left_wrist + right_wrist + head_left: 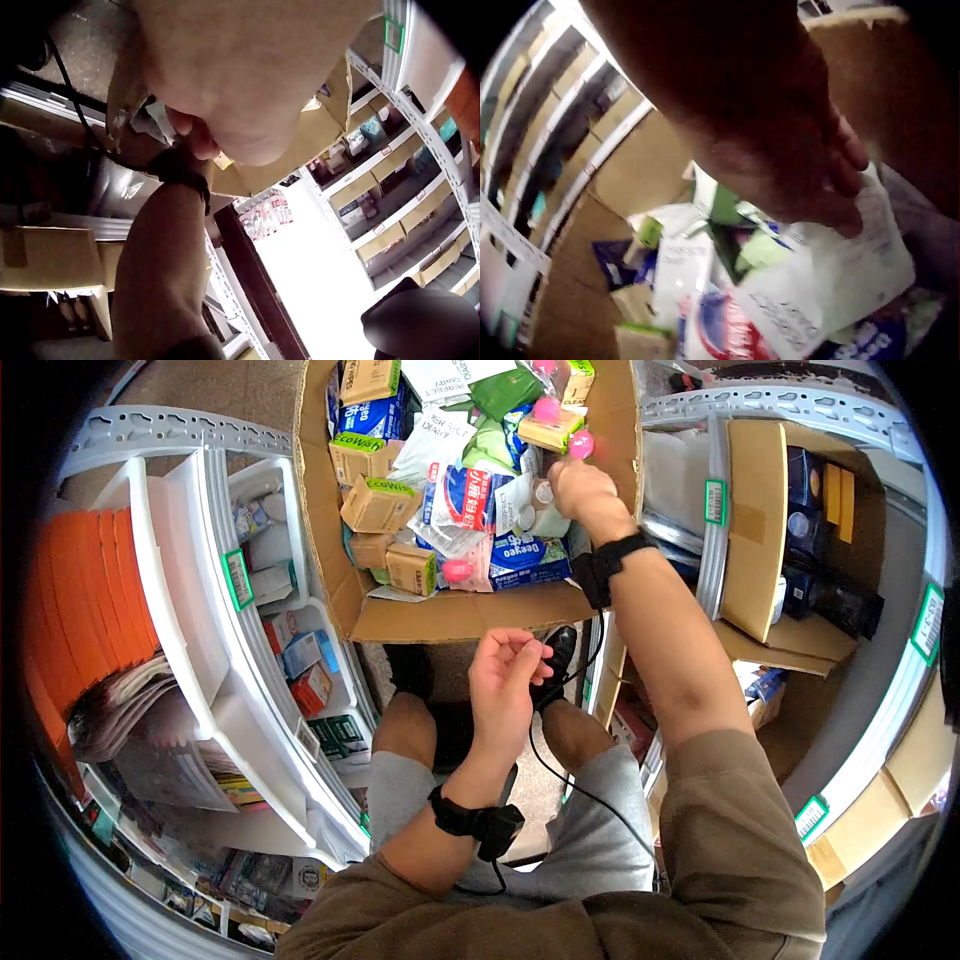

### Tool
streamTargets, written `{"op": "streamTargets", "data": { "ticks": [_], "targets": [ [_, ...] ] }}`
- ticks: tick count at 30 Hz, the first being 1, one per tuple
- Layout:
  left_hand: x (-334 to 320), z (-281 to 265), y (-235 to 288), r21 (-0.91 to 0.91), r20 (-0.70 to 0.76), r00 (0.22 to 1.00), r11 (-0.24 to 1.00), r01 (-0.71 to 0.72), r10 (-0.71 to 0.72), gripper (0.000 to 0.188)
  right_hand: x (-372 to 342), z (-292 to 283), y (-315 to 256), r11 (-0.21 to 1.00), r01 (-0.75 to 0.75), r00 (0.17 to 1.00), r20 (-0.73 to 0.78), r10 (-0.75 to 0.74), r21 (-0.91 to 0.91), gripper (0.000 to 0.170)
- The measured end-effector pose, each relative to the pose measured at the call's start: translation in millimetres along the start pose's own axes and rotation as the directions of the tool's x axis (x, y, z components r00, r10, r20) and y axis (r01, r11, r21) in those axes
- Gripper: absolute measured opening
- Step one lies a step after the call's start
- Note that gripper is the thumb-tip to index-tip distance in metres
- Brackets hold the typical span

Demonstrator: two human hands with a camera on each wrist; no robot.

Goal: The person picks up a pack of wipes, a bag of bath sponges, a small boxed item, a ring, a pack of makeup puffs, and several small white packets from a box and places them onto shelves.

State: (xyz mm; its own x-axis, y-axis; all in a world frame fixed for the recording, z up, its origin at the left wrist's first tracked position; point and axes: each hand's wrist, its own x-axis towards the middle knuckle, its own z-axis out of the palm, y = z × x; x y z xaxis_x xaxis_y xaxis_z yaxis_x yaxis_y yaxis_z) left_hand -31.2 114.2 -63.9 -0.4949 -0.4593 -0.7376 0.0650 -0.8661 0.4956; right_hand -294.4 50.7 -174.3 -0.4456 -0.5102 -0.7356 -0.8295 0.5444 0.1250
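Observation:
My right hand reaches into the right side of a cardboard box. In the right wrist view, its thumb and fingers pinch the upper edge of a translucent white package with faint print. Under and around it lie a blue-and-red packet, a blue Deeyeo pack, printed white paper and green packaging. Small brown EcoWish cartons and pink balls are among them. My left hand hangs before the box's near edge, fingers loosely curled, holding nothing.
Shelving with white bins and orange envelopes runs along the left. More shelves with cardboard boxes stand at the right. A black cable trails from the right wrist strap past the person's legs.

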Motion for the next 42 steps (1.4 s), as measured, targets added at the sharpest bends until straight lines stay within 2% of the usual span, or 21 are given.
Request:
{"op": "streamTargets", "data": {
  "ticks": [1,3,5,7,9,11,13,14,15,17,19,21,23,25,28,31,34,37,40,41,42],
  "targets": [
    [2,-2,1,0.032,0.021,1.000,0.999,-0.007,0.007,0.010,-7,-9,2,0.998,-0.050,0.998,-0.026,0.051,0.030,0.029],
    [4,0,5,0.061,0.052,0.998,0.998,-0.024,0.021,0.013,-42,-21,12,0.990,-0.012,0.973,-0.226,0.044,0.141,0.024],
    [3,5,10,0.105,0.095,0.995,0.994,-0.017,0.006,0.032,-107,-42,3,0.973,0.057,0.884,-0.463,0.055,0.224,0.016],
    [5,8,9,0.075,0.143,0.988,0.995,-0.073,0.062,0.040,-166,-45,-9,0.940,0.145,0.803,-0.591,0.070,0.309,0.012],
    [8,11,8,0.044,0.188,0.976,0.991,-0.124,0.113,0.049,-209,-25,-22,0.895,0.233,0.750,-0.656,0.084,0.381,0.013],
    [9,11,10,-0.153,0.299,0.915,0.961,-0.232,0.269,0.056,-246,-9,-30,0.833,0.362,0.750,-0.661,0.006,0.419,0.019],
    [10,9,16,-0.106,0.327,0.928,0.983,-0.153,0.180,0.050,-275,-11,-38,0.689,0.384,0.840,-0.543,0.016,0.614,0.026],
    [10,11,16,-0.051,0.283,0.941,0.983,-0.178,0.185,0.045,-284,-10,-37,0.595,0.366,0.882,-0.470,0.022,0.715,0.032],
    [10,12,15,0.005,0.243,0.951,0.980,-0.199,0.192,0.041,-288,-9,-35,0.586,0.357,0.886,-0.462,0.034,0.727,0.032],
    [7,11,13,0.039,0.252,0.947,0.976,-0.215,0.199,0.036,-297,-3,-28,0.363,0.418,0.858,-0.493,0.143,0.833,0.032],
    [5,12,13,0.058,0.276,0.938,0.970,-0.235,0.210,0.033,-299,11,-16,0.381,0.389,0.761,-0.526,0.379,0.838,0.029],
    [1,14,11,0.145,0.284,0.943,0.965,-0.220,0.173,0.031,-298,14,-7,0.255,0.315,0.768,-0.404,0.497,0.914,0.033],
    [-1,20,6,0.123,0.278,0.945,0.970,-0.210,0.169,0.028,-300,14,1,0.109,0.245,0.850,-0.267,0.455,0.963,0.037],
    [-2,20,0,0.205,0.358,0.922,0.951,-0.231,0.147,0.024,-306,17,7,-0.020,0.231,0.885,-0.202,0.419,0.973,0.036],
    [-5,38,-12,0.173,0.474,0.870,0.955,-0.241,0.134,0.017,-330,25,24,-0.159,0.218,0.905,-0.138,0.401,0.963,0.031],
    [-9,57,-21,0.178,0.619,0.782,0.956,-0.234,0.077,0.012,-371,30,49,-0.161,0.177,0.888,-0.087,0.451,0.971,0.026],
    [-15,78,-34,0.238,0.759,0.650,0.945,-0.223,-0.038,0.008,-410,41,70,-0.018,-0.037,0.895,0.041,0.445,0.999,0.022],
    [-18,95,-52,0.251,0.860,0.496,0.946,-0.205,-0.121,0.007,-437,49,80,-0.129,-0.017,0.877,0.077,0.475,0.992,0.024],
    [-26,111,-63,0.315,0.867,0.462,0.923,-0.219,-0.186,0.009,-455,65,87,-0.158,-0.003,0.868,0.081,0.489,0.987,0.029],
    [-28,115,-65,0.349,0.866,0.451,0.908,-0.231,-0.218,0.009,-460,70,89,-0.132,0.020,0.863,0.049,0.502,0.991,0.029],
    [-29,116,-68,0.353,0.867,0.443,0.907,-0.228,-0.226,0.009,-466,79,94,-0.004,0.004,0.849,-0.001,0.528,1.000,0.029]
  ]
}}
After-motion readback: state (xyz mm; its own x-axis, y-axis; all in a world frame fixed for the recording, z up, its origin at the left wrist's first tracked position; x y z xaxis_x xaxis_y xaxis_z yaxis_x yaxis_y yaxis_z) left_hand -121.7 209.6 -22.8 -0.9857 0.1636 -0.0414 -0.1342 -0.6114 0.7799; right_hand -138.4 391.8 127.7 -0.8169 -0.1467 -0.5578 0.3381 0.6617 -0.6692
